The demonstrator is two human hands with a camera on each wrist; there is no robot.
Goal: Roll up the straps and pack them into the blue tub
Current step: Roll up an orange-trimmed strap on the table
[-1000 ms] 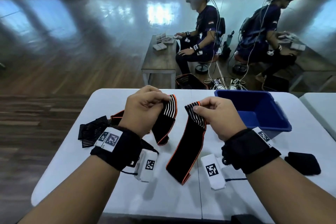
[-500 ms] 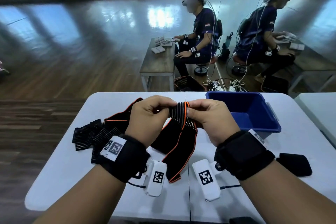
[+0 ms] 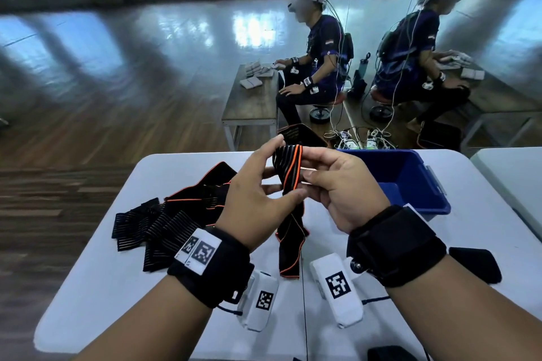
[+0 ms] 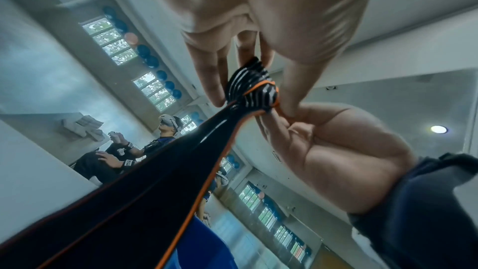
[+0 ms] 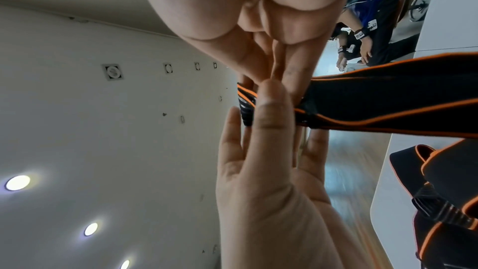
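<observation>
A black strap with orange edging [image 3: 289, 173] is held up over the white table [image 3: 123, 287], its striped end bunched between both hands and its tail [image 3: 290, 246] hanging to the tabletop. My left hand [image 3: 258, 199] pinches the striped end [image 4: 254, 89] from the left with thumb and fingers. My right hand [image 3: 343, 184] pinches the same end from the right; its thumb and fingers press the strap [image 5: 375, 101]. The blue tub [image 3: 410, 182] stands just right of my hands, its visible inside bare.
A heap of more black straps [image 3: 164, 220] lies on the table to the left. A black pad [image 3: 475, 264] lies at the right near my forearm. Beyond the table edge are a wooden floor, a bench and seated people.
The two ends of the strap, held apart a second ago, have been brought together. Both hands rose and now pinch the bunched striped end; the tail hangs straight down.
</observation>
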